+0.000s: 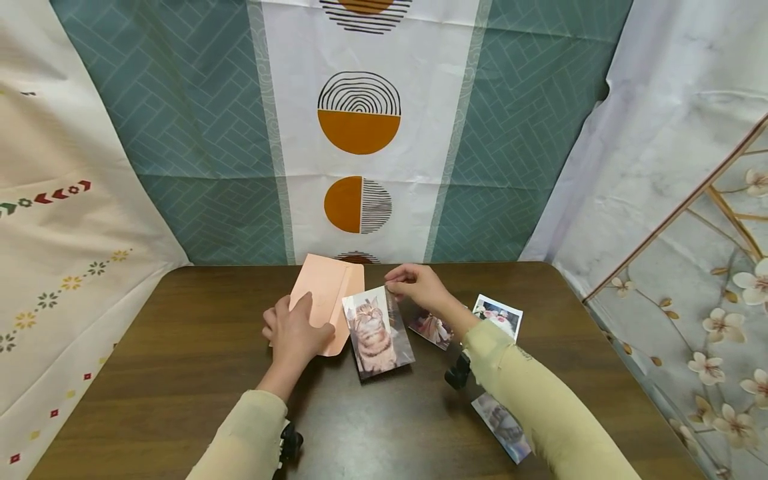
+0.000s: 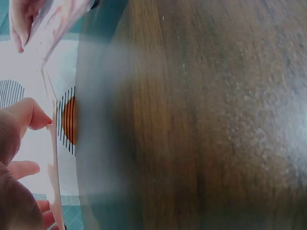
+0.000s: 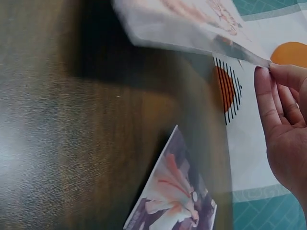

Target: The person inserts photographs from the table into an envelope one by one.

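My left hand point(image 1: 295, 335) grips a peach envelope point(image 1: 324, 283), its flap side facing me and the flap toward the right. In the left wrist view the envelope point(image 2: 55, 172) shows edge-on, with fingers on both of its sides. With thumb and fingertips my right hand point(image 1: 421, 285) pinches the upper right corner of a card printed with an orange cat point(image 1: 371, 337). That card point(image 3: 192, 28) is tilted and raised over the table, casting a dark shadow. Its left edge overlaps the envelope's right side in the head view.
On the brown table point(image 1: 180, 373), a card with a pink flower point(image 1: 435, 331) lies by my right wrist. A white-bordered card point(image 1: 503, 312) is partly behind the right sleeve, and another card point(image 1: 503, 427) lies nearer me. A patterned curtain point(image 1: 198, 133) hangs behind.
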`<state>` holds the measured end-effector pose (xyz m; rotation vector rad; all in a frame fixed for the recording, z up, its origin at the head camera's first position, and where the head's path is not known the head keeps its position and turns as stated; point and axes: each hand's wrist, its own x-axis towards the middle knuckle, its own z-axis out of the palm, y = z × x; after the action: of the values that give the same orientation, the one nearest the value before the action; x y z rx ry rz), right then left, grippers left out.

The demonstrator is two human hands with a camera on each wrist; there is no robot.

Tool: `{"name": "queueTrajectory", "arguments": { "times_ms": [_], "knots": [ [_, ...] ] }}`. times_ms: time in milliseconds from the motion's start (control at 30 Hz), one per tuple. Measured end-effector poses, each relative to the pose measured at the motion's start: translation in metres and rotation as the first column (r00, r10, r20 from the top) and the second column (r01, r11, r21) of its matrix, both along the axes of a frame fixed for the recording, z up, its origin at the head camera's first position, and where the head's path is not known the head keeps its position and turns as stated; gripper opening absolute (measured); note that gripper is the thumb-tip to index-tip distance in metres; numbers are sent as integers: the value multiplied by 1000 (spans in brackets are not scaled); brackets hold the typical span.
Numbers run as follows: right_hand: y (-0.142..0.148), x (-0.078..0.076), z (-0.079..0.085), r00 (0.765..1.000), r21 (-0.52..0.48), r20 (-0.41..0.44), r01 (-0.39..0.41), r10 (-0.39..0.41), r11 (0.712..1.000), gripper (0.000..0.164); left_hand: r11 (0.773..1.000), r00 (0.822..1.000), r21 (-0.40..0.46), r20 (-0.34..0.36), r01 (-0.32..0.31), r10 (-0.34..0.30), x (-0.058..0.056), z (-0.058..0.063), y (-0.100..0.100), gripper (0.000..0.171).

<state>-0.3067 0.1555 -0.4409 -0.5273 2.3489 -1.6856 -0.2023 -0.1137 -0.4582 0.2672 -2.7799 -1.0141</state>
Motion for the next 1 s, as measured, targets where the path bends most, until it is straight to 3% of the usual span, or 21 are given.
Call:
{"name": "queueTrajectory", "arguments": {
  "times_ms": [267, 600, 1000],
  "knots": [
    [-9, -14, 1, 997, 32, 76, 5, -7, 999, 21, 1000, 1000, 4, 15, -4, 4, 0, 3, 2, 78],
    [-21, -34, 5, 998, 108, 65, 1, -8, 994, 24, 1000, 1000, 14, 15, -2, 1, 0, 7, 7, 79],
    [-35, -35, 2, 991, -14, 20, 133, -133, 991, 25, 1000, 1000, 17, 18, 4, -5, 1, 10, 11, 81]
  ]
}}
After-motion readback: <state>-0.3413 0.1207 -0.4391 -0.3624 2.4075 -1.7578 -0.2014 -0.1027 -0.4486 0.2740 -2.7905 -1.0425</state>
